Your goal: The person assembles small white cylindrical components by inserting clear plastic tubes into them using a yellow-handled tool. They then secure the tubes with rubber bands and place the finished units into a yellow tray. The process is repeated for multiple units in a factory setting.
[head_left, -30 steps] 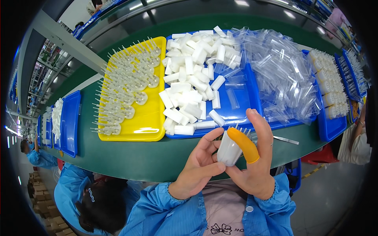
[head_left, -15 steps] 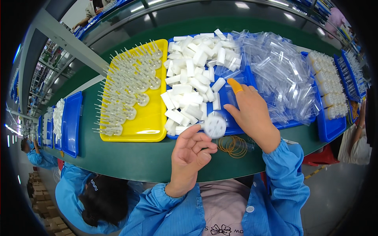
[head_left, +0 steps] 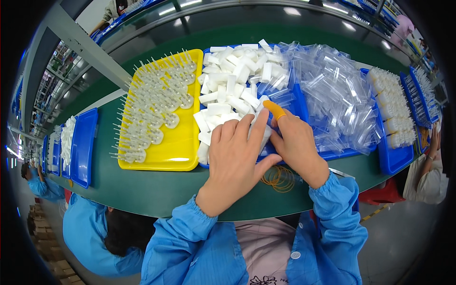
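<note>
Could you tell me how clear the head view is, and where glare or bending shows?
Head view: both hands, left hand and right hand, are sharp; the glossy yellow plastic tray carries a white glare patch near its front edge; the green conveyor belt curves strongly toward the dark rim.

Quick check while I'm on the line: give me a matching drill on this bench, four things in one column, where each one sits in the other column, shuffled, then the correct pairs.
Things:
1. white blocks
2. clear needle-like parts
3. rubber bands
4. clear bags

Places:
A. on the green table, by the right hand
B. in the yellow tray
C. piled right of the white blocks
D. in the blue tray, under the left hand

Pairs: 1-D, 2-B, 3-A, 4-C
</note>
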`<state>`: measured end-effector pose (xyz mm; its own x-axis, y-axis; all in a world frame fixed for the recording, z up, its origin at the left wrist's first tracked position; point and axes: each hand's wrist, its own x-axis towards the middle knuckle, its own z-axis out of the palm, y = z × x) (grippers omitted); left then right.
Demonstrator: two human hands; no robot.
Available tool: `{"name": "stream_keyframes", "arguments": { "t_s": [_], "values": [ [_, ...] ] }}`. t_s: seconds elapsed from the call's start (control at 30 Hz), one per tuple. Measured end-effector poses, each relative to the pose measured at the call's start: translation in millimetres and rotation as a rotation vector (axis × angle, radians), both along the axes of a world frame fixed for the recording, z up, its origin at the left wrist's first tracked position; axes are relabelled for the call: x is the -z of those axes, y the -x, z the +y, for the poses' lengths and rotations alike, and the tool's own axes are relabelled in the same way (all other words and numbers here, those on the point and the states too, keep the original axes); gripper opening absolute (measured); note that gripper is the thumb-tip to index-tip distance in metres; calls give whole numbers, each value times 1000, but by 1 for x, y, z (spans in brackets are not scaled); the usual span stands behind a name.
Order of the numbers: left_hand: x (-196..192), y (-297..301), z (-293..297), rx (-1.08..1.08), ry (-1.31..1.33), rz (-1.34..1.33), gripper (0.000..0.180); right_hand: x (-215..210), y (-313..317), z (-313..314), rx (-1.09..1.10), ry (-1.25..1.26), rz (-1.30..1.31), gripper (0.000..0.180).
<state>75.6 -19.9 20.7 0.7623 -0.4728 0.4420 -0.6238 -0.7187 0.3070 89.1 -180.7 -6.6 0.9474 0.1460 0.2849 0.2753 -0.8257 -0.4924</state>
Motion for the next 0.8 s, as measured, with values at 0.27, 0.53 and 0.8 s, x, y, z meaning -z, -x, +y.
{"name": "stream_keyframes", "arguments": {
  "t_s": [0.27,0.53,0.8],
  "values": [
    [-9,-4,8,10,90,235,66,-20,8,-13,-47,25,-243,38],
    [-7,10,31,314,1050,681,40,-50,33,-30,-62,-1069,24,28],
    [-2,39,19,187,1200,735,49,-59,49,-27,-96,-1372,70,33]
  ]
}}
